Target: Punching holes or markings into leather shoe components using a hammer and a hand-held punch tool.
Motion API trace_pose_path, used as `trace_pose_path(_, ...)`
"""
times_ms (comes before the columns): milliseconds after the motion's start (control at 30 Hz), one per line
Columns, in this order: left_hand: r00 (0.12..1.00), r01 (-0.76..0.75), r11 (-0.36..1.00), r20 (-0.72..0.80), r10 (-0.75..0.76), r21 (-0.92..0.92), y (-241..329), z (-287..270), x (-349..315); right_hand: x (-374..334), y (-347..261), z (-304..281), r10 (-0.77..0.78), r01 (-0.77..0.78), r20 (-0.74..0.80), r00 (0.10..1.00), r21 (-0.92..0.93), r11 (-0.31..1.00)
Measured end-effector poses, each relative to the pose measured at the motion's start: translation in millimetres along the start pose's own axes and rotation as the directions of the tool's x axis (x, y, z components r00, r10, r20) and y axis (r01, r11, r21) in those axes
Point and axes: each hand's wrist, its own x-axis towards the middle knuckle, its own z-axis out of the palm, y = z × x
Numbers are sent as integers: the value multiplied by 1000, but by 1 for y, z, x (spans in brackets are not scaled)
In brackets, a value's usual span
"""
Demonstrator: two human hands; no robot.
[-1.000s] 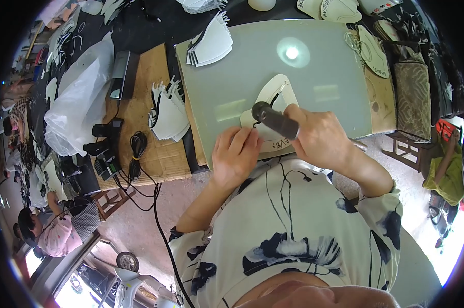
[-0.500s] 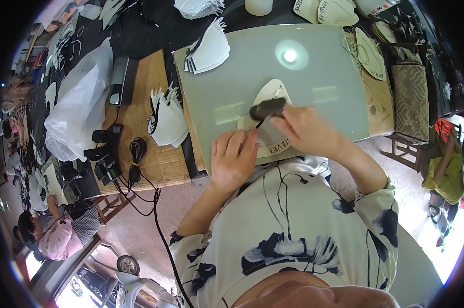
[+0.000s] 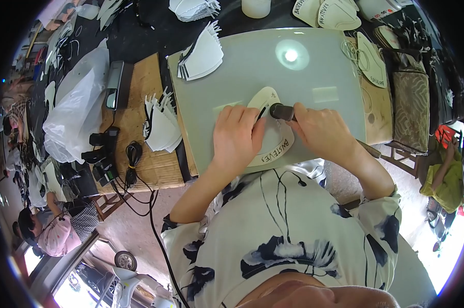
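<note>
In my right hand [image 3: 322, 131] is a hammer with a dark head [image 3: 283, 112]; its brown handle [image 3: 370, 150] shows past my wrist. The head rests on or just above a curved cream template [image 3: 279, 148] with writing on it. A pale piece [image 3: 269, 134] lies on the template, partly hidden by my hands. My left hand [image 3: 237, 133] presses on the template's left side, its fingers bent and close together. Between thumb and forefinger a short black strip [image 3: 261, 113] sticks out. All this lies near the front edge of a smooth grey-green board [image 3: 324, 66].
White black-edged pieces lie stacked on the board's far left [image 3: 203, 57] and on the cardboard [image 3: 162, 126] at left. Beyond the cardboard is a plastic bag [image 3: 78, 108]. A cable coil [image 3: 133, 156] lies nearby. More templates [image 3: 371, 61] and a patterned case [image 3: 410, 110] are at right.
The hammer head has swung to the right and lower, and its handle now shows. My left hand has shifted up and right onto the template, which has turned slightly.
</note>
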Motion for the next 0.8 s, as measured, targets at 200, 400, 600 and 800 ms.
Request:
trace_pose_path(200,980,156,988,130,-152,-18,-4,1,18,0,7,4,-26,26,5,1000,15,1000)
trace_pose_path(400,987,123,991,100,-129,59,-1,6,15,-1,11,7,-43,42,9,999,21,999)
trace_pose_path(600,968,214,971,159,-196,-109,0,-8,23,-3,15,11,-54,54,-14,998,76,996)
trace_pose_path(800,883,-117,930,466,-63,348,27,-10,44,-3,15,18,-119,141,-213,970,89,986)
